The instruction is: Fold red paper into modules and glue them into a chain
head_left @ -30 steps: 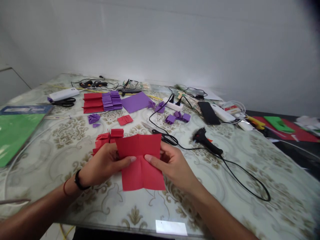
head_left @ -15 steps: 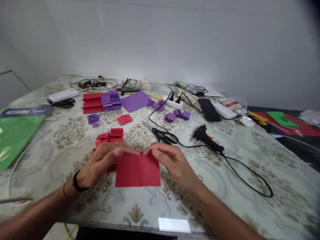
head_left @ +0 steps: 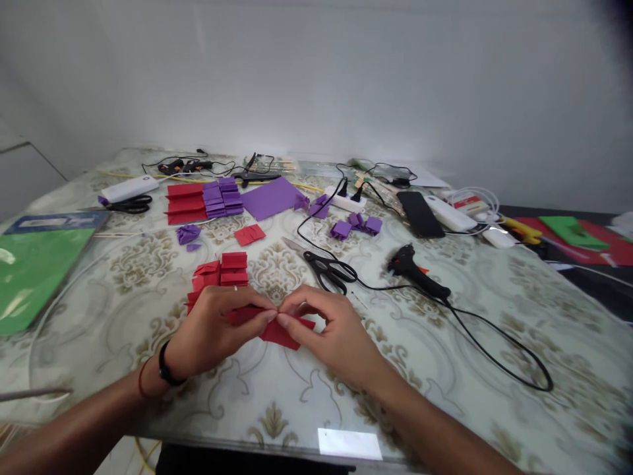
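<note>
A sheet of red paper [head_left: 281, 335] is pinched at its far edge between the fingertips of both my hands, low over the table. My left hand [head_left: 222, 320] grips it with thumb and fingers, covering its left part. Fingers and thumb of my right hand [head_left: 329, 326] close on the same edge, touching my left fingertips. Just beyond my left hand lie folded red paper pieces [head_left: 220, 269], partly hidden by it. A small red paper piece [head_left: 250, 235] lies farther back. Black-handled scissors [head_left: 329, 269] rest beyond my right hand.
A black glue gun [head_left: 418, 272] with its looped cable lies at right. Purple folded papers [head_left: 356, 225], a purple sheet [head_left: 271, 198], a power strip [head_left: 349, 200] and a phone [head_left: 420, 215] are farther back. Green paper [head_left: 42, 277] lies at left.
The red paper lay flat and open with both hands along its far edge; now that edge is pinched and the sheet is bent, its near part lifted and showing less.
</note>
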